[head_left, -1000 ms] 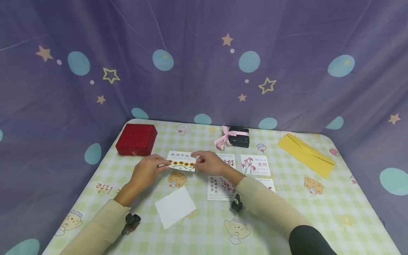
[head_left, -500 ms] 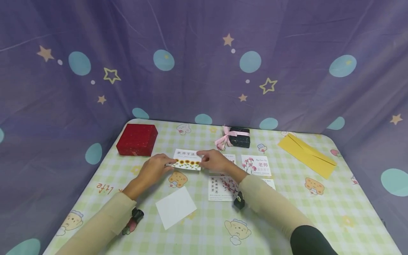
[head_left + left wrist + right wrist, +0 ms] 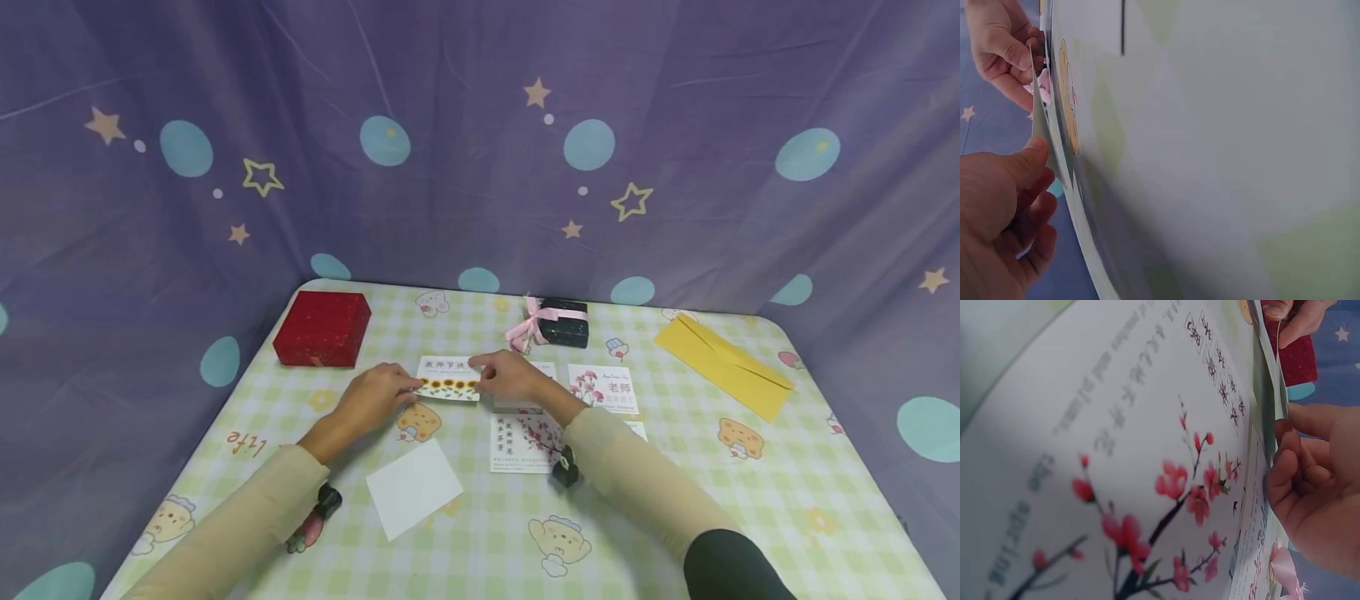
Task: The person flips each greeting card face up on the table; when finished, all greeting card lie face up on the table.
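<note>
A white greeting card with a row of sunflowers point(image 3: 448, 385) is held between both hands near the middle of the table. My left hand point(image 3: 380, 392) pinches its left edge, thumb point(image 3: 1036, 145) on the near face in the left wrist view. At the opposite edge, my right hand point(image 3: 512, 377) pinches the card between thumb and fingers. Seen from the left wrist, the card looks thin and almost edge-on, close over the cloth. Under the right hand and forearm lie a blossom-branch card point(image 3: 517, 450) and another printed card point(image 3: 544, 372), both partly covered.
Right of these is a carnation card point(image 3: 602, 390); another card's corner shows from under the right sleeve. A blank white card point(image 3: 415, 489) lies nearer. Farther back are a red box point(image 3: 322, 328), a black box with pink ribbon point(image 3: 564, 323) and a yellow envelope point(image 3: 722, 367).
Both hands have shifted to the right with the sunflower card, bringing it beside the printed cards. The other cards, boxes and envelope stay in place.
</note>
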The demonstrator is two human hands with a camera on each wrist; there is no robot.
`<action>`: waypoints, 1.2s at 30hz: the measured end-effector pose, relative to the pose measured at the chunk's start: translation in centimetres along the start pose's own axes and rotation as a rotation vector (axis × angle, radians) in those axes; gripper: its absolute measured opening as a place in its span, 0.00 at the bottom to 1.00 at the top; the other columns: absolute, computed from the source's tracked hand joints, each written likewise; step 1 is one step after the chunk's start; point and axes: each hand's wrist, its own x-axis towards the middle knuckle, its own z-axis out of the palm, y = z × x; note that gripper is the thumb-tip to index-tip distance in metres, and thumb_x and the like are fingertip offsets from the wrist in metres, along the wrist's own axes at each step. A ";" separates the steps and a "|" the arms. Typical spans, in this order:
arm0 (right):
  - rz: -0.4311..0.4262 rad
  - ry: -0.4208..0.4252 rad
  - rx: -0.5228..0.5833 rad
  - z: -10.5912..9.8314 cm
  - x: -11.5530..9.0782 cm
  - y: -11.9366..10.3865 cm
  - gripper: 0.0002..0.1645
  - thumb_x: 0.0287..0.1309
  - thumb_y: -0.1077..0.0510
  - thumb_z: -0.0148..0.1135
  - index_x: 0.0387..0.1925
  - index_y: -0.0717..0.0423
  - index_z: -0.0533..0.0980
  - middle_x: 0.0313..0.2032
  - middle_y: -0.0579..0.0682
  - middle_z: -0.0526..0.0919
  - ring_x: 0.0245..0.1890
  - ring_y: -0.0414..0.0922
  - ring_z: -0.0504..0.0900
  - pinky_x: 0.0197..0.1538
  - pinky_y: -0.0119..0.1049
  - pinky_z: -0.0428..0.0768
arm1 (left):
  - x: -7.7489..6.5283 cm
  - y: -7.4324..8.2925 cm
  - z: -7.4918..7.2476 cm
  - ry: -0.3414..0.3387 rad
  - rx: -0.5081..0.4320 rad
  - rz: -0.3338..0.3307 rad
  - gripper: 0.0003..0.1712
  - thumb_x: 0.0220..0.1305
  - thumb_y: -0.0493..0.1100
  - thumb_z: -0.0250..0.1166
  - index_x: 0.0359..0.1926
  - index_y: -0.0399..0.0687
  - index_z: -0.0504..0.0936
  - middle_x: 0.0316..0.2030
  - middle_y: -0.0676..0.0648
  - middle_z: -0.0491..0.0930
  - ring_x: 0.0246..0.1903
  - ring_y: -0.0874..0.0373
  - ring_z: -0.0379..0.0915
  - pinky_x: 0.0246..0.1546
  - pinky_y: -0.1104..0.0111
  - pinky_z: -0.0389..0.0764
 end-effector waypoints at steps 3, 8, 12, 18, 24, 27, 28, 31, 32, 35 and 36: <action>0.004 -0.009 -0.005 0.0 -0.1 0.0 0.31 0.63 0.57 0.68 0.67 0.54 0.75 0.35 0.45 0.88 0.28 0.35 0.78 0.36 0.28 0.76 | 0.0 0.1 0.1 -0.014 0.002 0.011 0.15 0.60 0.44 0.74 0.49 0.51 0.90 0.40 0.50 0.88 0.42 0.53 0.84 0.43 0.60 0.85; -0.018 -0.014 -0.006 0.1 -0.2 0.1 0.31 0.64 0.57 0.67 0.67 0.56 0.74 0.34 0.46 0.88 0.28 0.35 0.78 0.37 0.29 0.76 | -0.1 0.2 0.2 -0.020 0.006 0.017 0.15 0.61 0.45 0.74 0.49 0.50 0.90 0.39 0.49 0.88 0.41 0.53 0.84 0.42 0.60 0.85; -0.027 -0.009 -0.017 0.3 -0.1 0.1 0.31 0.64 0.57 0.67 0.68 0.56 0.74 0.34 0.46 0.87 0.28 0.35 0.77 0.37 0.29 0.76 | -0.1 0.1 0.2 -0.020 0.022 0.016 0.15 0.61 0.45 0.74 0.49 0.51 0.90 0.39 0.50 0.88 0.41 0.54 0.84 0.42 0.60 0.85; -0.010 -0.012 -0.017 0.4 0.0 0.1 0.31 0.64 0.57 0.67 0.68 0.55 0.74 0.31 0.44 0.85 0.25 0.35 0.75 0.33 0.28 0.73 | 0.0 0.1 0.2 -0.043 0.055 0.014 0.15 0.61 0.44 0.74 0.49 0.51 0.90 0.39 0.49 0.88 0.40 0.53 0.83 0.41 0.60 0.84; 0.001 -0.029 -0.015 0.4 0.1 0.0 0.31 0.64 0.57 0.66 0.68 0.57 0.74 0.29 0.45 0.84 0.23 0.36 0.73 0.31 0.28 0.71 | 0.1 0.2 0.2 -0.073 0.088 0.032 0.15 0.60 0.44 0.74 0.49 0.51 0.90 0.39 0.49 0.88 0.40 0.53 0.83 0.42 0.59 0.84; 0.022 -0.040 -0.023 0.4 0.2 -0.1 0.31 0.64 0.57 0.67 0.68 0.56 0.74 0.33 0.47 0.86 0.26 0.37 0.75 0.34 0.29 0.74 | 0.0 0.3 0.3 -0.096 0.098 0.040 0.15 0.61 0.44 0.74 0.49 0.50 0.90 0.39 0.49 0.87 0.40 0.54 0.83 0.42 0.60 0.84; 0.027 -0.041 -0.029 0.5 0.2 -0.2 0.31 0.64 0.57 0.67 0.68 0.56 0.74 0.35 0.47 0.87 0.27 0.37 0.76 0.36 0.30 0.76 | 0.0 0.3 0.3 -0.101 0.101 0.042 0.15 0.61 0.44 0.74 0.50 0.50 0.90 0.39 0.49 0.87 0.40 0.54 0.83 0.42 0.60 0.84; 0.041 -0.046 -0.056 0.4 0.3 -0.2 0.31 0.64 0.56 0.67 0.68 0.54 0.75 0.41 0.50 0.89 0.34 0.38 0.80 0.43 0.33 0.80 | 0.0 0.3 0.3 -0.104 0.096 0.038 0.15 0.61 0.44 0.74 0.50 0.50 0.90 0.39 0.50 0.86 0.40 0.54 0.82 0.41 0.61 0.84; 0.043 -0.045 -0.061 0.5 0.3 -0.3 0.31 0.63 0.56 0.67 0.68 0.54 0.75 0.43 0.51 0.89 0.35 0.38 0.81 0.45 0.34 0.81 | 0.0 0.3 0.2 -0.104 0.091 0.037 0.16 0.61 0.43 0.74 0.50 0.50 0.90 0.39 0.50 0.86 0.40 0.54 0.82 0.41 0.61 0.84; 0.050 -0.044 -0.067 0.5 0.3 -0.3 0.31 0.63 0.55 0.67 0.67 0.53 0.75 0.46 0.52 0.89 0.38 0.39 0.83 0.48 0.36 0.82 | 0.0 0.3 0.2 -0.102 0.086 0.036 0.16 0.61 0.43 0.74 0.50 0.50 0.90 0.39 0.50 0.86 0.39 0.55 0.82 0.40 0.61 0.84; 0.052 -0.042 -0.065 0.5 0.3 -0.3 0.31 0.63 0.54 0.68 0.67 0.53 0.75 0.46 0.53 0.89 0.38 0.39 0.83 0.48 0.37 0.82 | 0.0 0.3 0.2 -0.102 0.084 0.036 0.16 0.60 0.43 0.74 0.50 0.50 0.90 0.39 0.50 0.86 0.39 0.54 0.82 0.40 0.61 0.84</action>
